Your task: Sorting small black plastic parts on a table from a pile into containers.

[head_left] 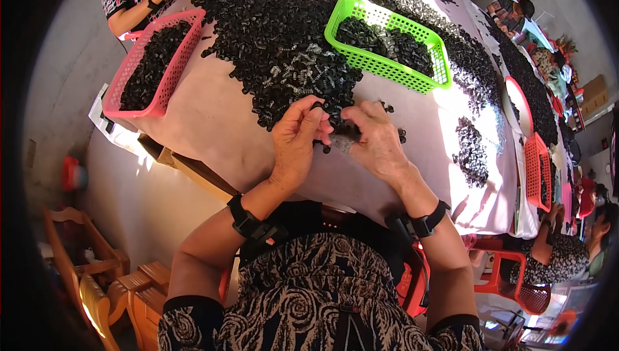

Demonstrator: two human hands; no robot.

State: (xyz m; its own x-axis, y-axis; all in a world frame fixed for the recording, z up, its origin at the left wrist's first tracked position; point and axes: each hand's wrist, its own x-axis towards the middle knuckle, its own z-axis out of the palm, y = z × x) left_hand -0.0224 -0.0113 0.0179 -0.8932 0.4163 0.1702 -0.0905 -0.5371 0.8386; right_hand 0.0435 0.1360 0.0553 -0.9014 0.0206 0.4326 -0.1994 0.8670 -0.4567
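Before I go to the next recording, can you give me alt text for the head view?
Seen from above, a person's left hand and right hand pinch small black parts at the edge of a big black pile on a pink-covered table. A green basket and a pink basket hold more parts.

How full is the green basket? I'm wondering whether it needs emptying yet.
Partly full. The green basket holds a low layer of small black parts, well below its rim, with bare mesh wall showing.

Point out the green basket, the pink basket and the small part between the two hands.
green basket (380, 67): head view, on its near wall.
pink basket (132, 67): head view, on its left wall.
small part (345, 141): head view, on its grey middle.
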